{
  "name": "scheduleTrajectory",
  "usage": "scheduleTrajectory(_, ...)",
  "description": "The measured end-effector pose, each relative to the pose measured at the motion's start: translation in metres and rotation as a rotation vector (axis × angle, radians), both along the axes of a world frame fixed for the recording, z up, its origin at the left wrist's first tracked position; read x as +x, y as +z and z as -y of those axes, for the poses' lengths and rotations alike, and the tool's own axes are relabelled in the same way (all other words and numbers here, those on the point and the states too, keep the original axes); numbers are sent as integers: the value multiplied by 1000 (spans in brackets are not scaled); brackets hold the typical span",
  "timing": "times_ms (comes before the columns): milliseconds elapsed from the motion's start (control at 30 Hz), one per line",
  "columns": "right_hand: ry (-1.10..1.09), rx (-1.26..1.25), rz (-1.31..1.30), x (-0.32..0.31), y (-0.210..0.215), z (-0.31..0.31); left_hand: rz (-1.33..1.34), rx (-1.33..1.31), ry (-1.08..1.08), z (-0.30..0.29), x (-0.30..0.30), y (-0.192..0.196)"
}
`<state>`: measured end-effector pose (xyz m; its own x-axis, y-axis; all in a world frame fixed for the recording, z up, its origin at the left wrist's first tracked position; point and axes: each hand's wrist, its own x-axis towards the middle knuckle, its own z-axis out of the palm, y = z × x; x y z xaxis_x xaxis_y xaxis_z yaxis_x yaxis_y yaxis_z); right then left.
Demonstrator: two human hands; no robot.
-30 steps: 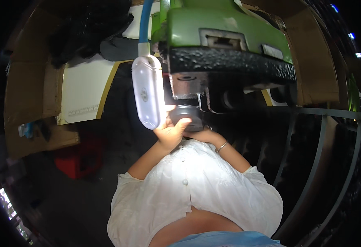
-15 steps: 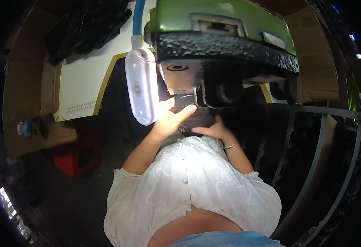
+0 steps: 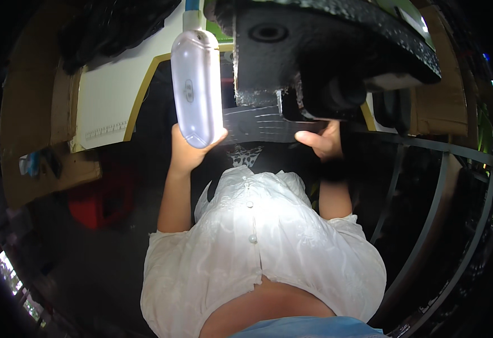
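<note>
A dark, flexible-looking panel with pale lines across it (image 3: 260,125) is stretched between my two hands, under the machine head. My left hand (image 3: 187,152) grips its left end, with the thumb at the edge; the white oblong lamp (image 3: 197,84) hides most of the fingers. On the right end, my right hand (image 3: 323,141) presses its thumb against the panel, its other fingers out of sight behind. Above hangs the green and black machine (image 3: 336,45), its dark underside near my right hand. A black-and-white patterned piece (image 3: 243,156) shows just below the panel.
The white tabletop (image 3: 108,101) has a yellow edge and a printed ruler. A black plastic bag (image 3: 111,34) lies on it. Cardboard (image 3: 30,112) stands at the left, more cardboard (image 3: 440,107) at the right. A red stool (image 3: 101,197) and grey metal rails (image 3: 429,214) are lower down.
My hands have moved apart, and the dark piece between them now shows as a wide, lined panel. The machine and lamp sit higher in view.
</note>
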<state>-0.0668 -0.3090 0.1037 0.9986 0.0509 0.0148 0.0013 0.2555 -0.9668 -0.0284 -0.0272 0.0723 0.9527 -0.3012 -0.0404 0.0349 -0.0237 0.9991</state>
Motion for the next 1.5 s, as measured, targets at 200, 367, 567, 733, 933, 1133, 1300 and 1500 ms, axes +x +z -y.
scheduleTrajectory(200, 122, -160, 68, 19, 11, -30, -204, -30, -55, -20, -7, -30)
scheduleTrajectory(367, 182, -280, 156, 37, 16, -44, 52, 293, -194, 31, -17, -19)
scheduleTrajectory(567, 63, -58, 60, 28, -2, -49, -134, -95, -75, 72, -6, 26)
scheduleTrajectory(733, 549, -595, -221, 5, -18, 14, -249, -519, 42, 81, -16, 15)
scheduleTrajectory(933, -150, 118, -24, -12, -8, 73, -150, -266, 114, 86, -15, 33)
scheduleTrajectory(1133, -80, -23, 28, 7, 26, 28, -109, -338, 139, 49, -10, 19)
scheduleTrajectory(1300, 3, 50, 55, 12, 11, -21, 50, -95, 272, -10, 1, -1)
scheduleTrajectory(1500, 28, -210, 276, 25, 20, -46, -24, 167, -16, -43, 12, -25)
